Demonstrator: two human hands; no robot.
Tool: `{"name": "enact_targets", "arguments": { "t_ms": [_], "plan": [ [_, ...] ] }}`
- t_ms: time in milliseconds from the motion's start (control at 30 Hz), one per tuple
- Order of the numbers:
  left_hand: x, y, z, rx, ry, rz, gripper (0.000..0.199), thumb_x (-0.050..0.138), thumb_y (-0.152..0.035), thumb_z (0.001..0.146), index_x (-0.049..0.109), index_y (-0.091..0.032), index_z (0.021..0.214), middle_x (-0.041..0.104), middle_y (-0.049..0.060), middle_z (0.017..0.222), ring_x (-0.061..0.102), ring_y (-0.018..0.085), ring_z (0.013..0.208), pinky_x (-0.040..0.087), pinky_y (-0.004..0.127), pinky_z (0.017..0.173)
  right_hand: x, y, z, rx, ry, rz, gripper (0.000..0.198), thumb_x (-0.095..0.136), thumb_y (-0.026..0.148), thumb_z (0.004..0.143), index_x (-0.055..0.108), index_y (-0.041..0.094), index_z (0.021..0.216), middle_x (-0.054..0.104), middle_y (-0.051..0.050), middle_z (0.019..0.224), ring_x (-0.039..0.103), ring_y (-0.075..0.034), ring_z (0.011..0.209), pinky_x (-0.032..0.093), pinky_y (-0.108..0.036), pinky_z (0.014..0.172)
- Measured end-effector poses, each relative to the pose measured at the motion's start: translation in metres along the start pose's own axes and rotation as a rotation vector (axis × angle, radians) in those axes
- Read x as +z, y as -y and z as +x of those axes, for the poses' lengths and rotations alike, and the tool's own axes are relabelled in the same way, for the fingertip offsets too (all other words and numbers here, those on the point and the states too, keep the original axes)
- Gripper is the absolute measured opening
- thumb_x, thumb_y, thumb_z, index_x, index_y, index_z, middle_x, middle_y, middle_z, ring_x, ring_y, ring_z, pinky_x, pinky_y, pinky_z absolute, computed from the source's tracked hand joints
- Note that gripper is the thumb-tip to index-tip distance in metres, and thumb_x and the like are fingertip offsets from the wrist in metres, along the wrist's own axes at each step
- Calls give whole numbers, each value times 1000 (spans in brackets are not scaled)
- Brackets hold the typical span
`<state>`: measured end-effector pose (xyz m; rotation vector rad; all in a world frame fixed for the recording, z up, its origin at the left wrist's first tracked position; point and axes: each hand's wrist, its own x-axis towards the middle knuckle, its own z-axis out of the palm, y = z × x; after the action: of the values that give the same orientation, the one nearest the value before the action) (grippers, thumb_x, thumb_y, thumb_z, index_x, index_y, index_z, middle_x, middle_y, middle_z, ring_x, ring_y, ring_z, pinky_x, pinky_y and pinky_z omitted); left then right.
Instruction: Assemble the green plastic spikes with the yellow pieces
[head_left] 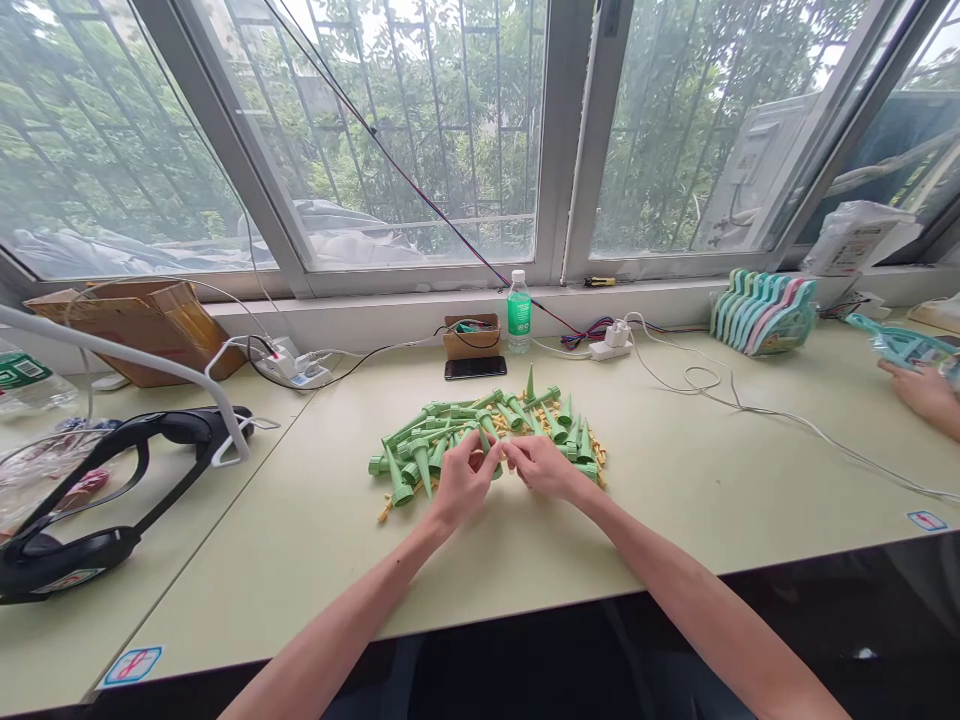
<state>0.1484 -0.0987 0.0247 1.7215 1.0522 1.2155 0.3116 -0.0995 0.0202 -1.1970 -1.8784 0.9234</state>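
My left hand (459, 488) is closed around a green plastic cone-shaped spike (484, 437), its fingers partly covering it. Close beside it, my right hand (546, 466) is closed in a pinch, fingertips meeting those of the left; a small pale bit shows there, too small to name. Both hands are at the near edge of a heap of green cone-shaped spikes (421, 462) with collared ends, some lying and some standing. Small yellow peg-like pieces (600, 452) lie among and under the heap, and one loose piece (385, 510) is at its left.
Behind the heap are a black phone (475, 368), a small cardboard box (471, 340) and a green-labelled bottle (518, 312). Black headgear (124, 540) lies left. Cables (787, 415) and bundled hangers (761, 315) are right, near another person's hand (926, 395).
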Motion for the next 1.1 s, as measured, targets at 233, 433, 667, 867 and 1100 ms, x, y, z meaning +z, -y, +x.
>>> {"name": "enact_targets", "arguments": {
  "t_ms": [233,433,667,867,1100],
  "plan": [
    [-1,5,1,19,-1,33,23,58,-40,87,56,-17,83,58,0,71,54,10,54,41,21,50,0,0,1,29,-34,16,36,38,43,97,48,20,70,48,4,52,45,-12,48,36,-24,52],
    [-1,6,2,24,-27,52,22,58,-38,87,56,-17,83,57,0,70,50,8,50,40,20,48,-1,5,0,16,-5,-5,29,41,40,96,48,20,75,46,5,50,42,-12,45,33,-24,49],
    [-1,1,1,25,-40,14,27,62,-43,83,59,-16,81,58,0,65,57,11,52,42,20,47,-1,4,0,6,0,-1,31,40,36,96,49,19,72,47,5,50,43,-11,45,34,-24,51],
    [-1,0,1,32,-28,7,28,62,-44,83,58,-17,80,58,-1,64,55,10,50,41,20,45,-1,1,1,-10,-3,6,41,36,39,98,48,19,65,47,4,49,45,-11,46,37,-24,56],
    [-1,5,2,26,-23,26,24,59,-40,87,57,-17,82,60,0,70,54,9,52,41,20,49,0,2,1,2,-10,-10,37,38,40,97,51,19,70,47,4,49,44,-11,46,37,-24,54]
  ]
}}
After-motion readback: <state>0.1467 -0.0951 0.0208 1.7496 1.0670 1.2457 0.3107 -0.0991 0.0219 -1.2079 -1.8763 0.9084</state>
